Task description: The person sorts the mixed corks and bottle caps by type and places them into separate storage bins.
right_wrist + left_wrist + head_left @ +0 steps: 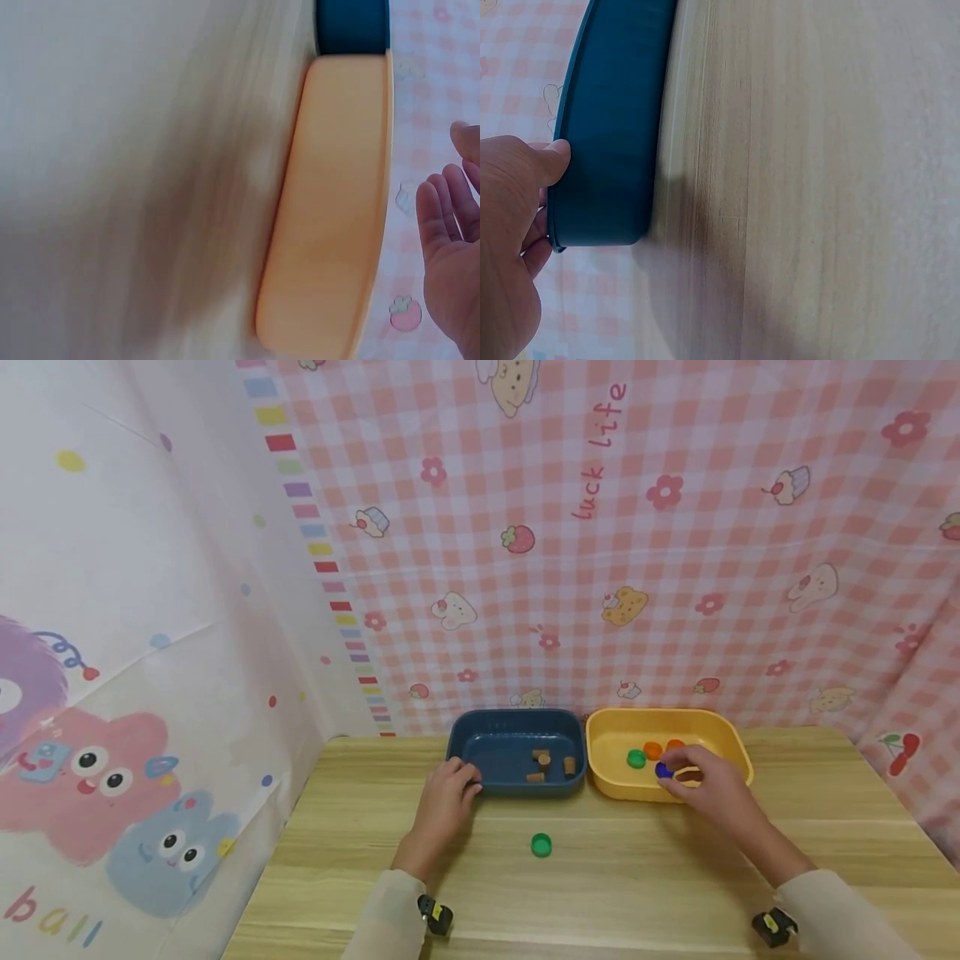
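My left hand (446,797) grips the near left corner of the dark blue plastic tub (480,792); the left wrist view puts the thumb on its outer wall and the fingers behind the rim. Several short corks (569,766) lie in that tub. Above the yellow tub (622,789) my right hand (712,785) hovers, thumb and index finger parted. A dark blue bottle cap (663,769) appears between these fingertips in the head view, but none shows at the fingers in the right wrist view. Green (636,758) and orange caps (653,750) lie inside the yellow tub.
One green cap (541,845) sits on the wooden table (600,893), in front of the dark blue tub. Both tubs stand side by side at the back edge, close to a pink checked cloth (555,577). At left hangs a white printed cloth (150,610).
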`<state>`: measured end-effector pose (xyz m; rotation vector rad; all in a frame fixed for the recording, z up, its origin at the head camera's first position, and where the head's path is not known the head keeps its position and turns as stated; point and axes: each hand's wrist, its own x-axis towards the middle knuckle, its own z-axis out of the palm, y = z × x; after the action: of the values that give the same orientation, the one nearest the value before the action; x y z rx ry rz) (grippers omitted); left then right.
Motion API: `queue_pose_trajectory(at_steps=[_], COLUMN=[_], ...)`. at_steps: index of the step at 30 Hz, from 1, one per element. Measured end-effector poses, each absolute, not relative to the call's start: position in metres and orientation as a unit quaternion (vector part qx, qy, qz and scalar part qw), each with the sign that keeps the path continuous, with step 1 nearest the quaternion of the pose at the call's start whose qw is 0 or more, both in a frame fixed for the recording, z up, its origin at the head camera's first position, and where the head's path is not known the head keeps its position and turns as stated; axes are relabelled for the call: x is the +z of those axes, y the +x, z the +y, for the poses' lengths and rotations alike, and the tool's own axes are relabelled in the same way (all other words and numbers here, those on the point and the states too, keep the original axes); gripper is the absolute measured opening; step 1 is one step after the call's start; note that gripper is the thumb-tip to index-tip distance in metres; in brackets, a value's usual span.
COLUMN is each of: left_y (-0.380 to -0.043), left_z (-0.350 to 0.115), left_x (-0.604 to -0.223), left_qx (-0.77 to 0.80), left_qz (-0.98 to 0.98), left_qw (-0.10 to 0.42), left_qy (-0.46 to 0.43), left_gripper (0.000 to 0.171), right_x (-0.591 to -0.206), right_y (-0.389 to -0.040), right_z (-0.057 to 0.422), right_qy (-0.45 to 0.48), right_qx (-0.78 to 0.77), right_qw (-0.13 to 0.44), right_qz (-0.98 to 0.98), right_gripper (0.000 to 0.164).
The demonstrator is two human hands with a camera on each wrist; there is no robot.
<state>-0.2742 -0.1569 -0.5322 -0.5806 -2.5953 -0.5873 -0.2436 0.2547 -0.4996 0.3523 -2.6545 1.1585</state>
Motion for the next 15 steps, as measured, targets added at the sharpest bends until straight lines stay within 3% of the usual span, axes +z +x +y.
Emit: queue_pose_trajectory(at_steps=[7, 15], left_y=[-0.275, -0.275], left_z=[-0.157, -0.157], left_x=[-0.534, -0.533], left_qx=[-0.206, -0.206], left_qz=[-0.932, -0.931], left_qw=[0.208, 0.215], left_qy=[-0.213, -0.212], left_gripper=[0.006, 0.007], right_x=[-0.509, -0.518], right_y=[-0.228, -0.221], right_z=[0.237, 0.222], right_qy=[0.135, 0.156], right_qx=[0.404, 0.430], right_qw=[0.134, 0.108], right_qz=[-0.895, -0.883], right_gripper=[0.032, 0.032])
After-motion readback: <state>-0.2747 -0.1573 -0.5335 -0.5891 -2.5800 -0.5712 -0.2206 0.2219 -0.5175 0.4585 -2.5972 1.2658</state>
